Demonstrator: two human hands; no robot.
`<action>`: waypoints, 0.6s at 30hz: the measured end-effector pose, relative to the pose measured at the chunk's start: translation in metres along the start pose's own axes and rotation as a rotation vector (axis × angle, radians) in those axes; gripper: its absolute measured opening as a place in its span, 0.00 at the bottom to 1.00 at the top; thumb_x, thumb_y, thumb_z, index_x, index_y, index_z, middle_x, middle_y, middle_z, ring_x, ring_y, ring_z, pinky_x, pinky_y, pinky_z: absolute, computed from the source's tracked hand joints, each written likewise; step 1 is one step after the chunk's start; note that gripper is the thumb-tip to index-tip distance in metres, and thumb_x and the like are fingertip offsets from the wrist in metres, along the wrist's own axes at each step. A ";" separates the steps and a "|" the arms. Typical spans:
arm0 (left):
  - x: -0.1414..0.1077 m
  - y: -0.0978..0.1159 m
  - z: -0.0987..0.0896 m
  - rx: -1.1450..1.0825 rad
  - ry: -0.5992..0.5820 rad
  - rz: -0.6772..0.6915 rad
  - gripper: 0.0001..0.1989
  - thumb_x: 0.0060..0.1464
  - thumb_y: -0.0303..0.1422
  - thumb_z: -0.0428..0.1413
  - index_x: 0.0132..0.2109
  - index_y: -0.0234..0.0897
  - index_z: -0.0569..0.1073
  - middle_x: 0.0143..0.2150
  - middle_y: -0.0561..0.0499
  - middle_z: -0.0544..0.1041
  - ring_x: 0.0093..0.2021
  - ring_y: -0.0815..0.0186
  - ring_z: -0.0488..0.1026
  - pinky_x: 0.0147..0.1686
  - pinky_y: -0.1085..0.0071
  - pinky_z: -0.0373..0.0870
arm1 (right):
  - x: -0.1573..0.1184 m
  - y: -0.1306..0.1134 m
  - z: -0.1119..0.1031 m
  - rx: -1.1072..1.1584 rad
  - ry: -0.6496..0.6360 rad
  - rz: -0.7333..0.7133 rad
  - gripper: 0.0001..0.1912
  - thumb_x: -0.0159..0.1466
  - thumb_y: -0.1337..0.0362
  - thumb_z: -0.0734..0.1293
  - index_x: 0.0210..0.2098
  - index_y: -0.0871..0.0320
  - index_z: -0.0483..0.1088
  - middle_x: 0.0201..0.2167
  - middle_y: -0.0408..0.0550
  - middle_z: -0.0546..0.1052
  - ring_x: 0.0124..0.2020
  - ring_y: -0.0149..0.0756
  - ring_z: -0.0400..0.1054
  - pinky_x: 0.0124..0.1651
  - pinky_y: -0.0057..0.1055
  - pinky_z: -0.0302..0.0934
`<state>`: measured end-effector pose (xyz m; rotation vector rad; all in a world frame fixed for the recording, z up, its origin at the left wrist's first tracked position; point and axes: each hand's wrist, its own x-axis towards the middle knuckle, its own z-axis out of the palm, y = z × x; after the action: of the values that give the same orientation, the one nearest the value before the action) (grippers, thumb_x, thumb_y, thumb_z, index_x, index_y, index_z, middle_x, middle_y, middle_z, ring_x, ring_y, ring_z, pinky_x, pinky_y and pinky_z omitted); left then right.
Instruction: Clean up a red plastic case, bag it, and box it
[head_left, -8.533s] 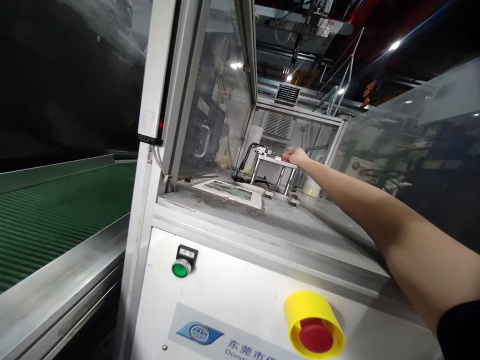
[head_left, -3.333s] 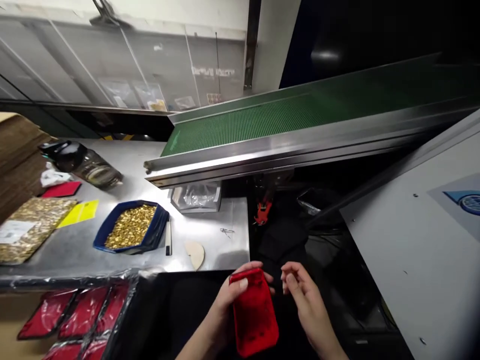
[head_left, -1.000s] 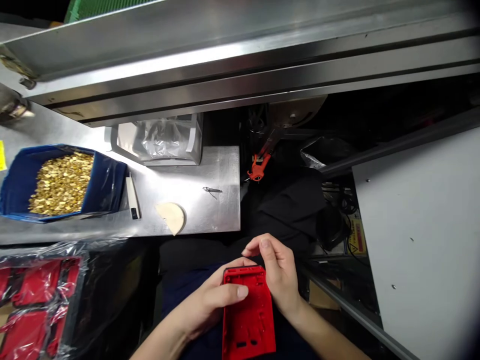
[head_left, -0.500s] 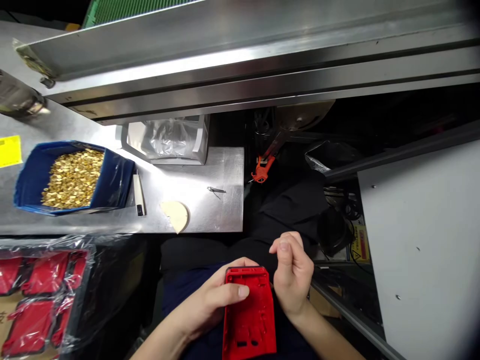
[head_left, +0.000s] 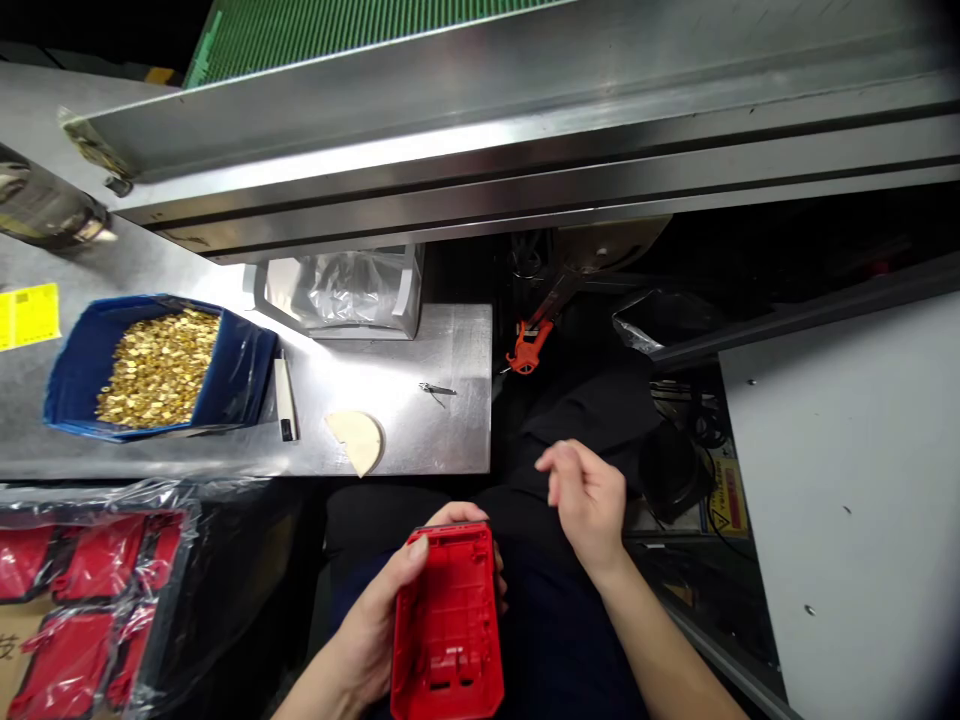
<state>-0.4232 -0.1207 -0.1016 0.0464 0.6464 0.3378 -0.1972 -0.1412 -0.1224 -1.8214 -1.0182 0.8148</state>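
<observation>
A red plastic housing (head_left: pixel 450 620), hollow side up with slots near its lower end, lies in my left hand (head_left: pixel 397 590). The left thumb presses its upper left corner, and fingertips show along its right edge. To the right of the housing, apart from it, my right hand (head_left: pixel 589 500) is raised with its fingers curled in and thumb against them. Whatever those fingers may hold is too small or hidden to make out.
A blue bin (head_left: pixel 75 385) of small brass parts, a white-handled tool (head_left: pixel 284 400), a cream half-disc (head_left: pixel 360 440) and a clear-lined tray (head_left: pixel 412 290) are on the metal bench (head_left: pixel 469 430). Wrapped red housings (head_left: pixel 71 660) are at lower left. A metal rail (head_left: pixel 450 200) crosses above.
My left hand has moved left with the housing and its thumb has shifted to the corner. My right hand has risen slightly, still curled. The view has shifted a little.
</observation>
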 end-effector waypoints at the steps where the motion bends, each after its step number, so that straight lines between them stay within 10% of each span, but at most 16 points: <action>1: -0.004 0.000 -0.004 0.004 0.033 0.030 0.29 0.60 0.50 0.59 0.62 0.41 0.69 0.52 0.39 0.80 0.50 0.50 0.79 0.53 0.55 0.72 | 0.012 -0.001 0.008 -0.060 -0.048 -0.004 0.16 0.75 0.58 0.61 0.35 0.54 0.75 0.20 0.38 0.71 0.20 0.30 0.65 0.27 0.28 0.59; 6: -0.014 -0.004 -0.022 -0.021 0.051 0.072 0.39 0.61 0.58 0.52 0.70 0.39 0.62 0.62 0.34 0.76 0.59 0.47 0.75 0.61 0.53 0.67 | 0.070 -0.007 0.076 -0.483 -0.295 -0.239 0.10 0.71 0.60 0.67 0.51 0.53 0.70 0.48 0.49 0.76 0.47 0.40 0.72 0.48 0.33 0.66; 10: -0.017 -0.007 -0.023 0.011 -0.040 0.136 0.42 0.56 0.55 0.61 0.70 0.38 0.62 0.69 0.32 0.68 0.65 0.39 0.70 0.63 0.49 0.66 | 0.093 -0.002 0.116 -0.578 -0.308 -0.259 0.13 0.68 0.60 0.70 0.51 0.55 0.69 0.50 0.55 0.73 0.53 0.49 0.68 0.53 0.42 0.65; 18: -0.019 -0.011 -0.022 -0.024 0.030 0.174 0.42 0.53 0.49 0.67 0.70 0.39 0.64 0.64 0.33 0.74 0.61 0.39 0.74 0.63 0.47 0.66 | 0.064 0.010 0.083 -0.539 -0.426 -0.245 0.07 0.72 0.61 0.63 0.48 0.54 0.67 0.43 0.47 0.76 0.39 0.38 0.73 0.39 0.31 0.64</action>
<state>-0.4474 -0.1386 -0.1100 0.0744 0.6694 0.5149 -0.2351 -0.0568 -0.1730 -1.9378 -1.8398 0.8494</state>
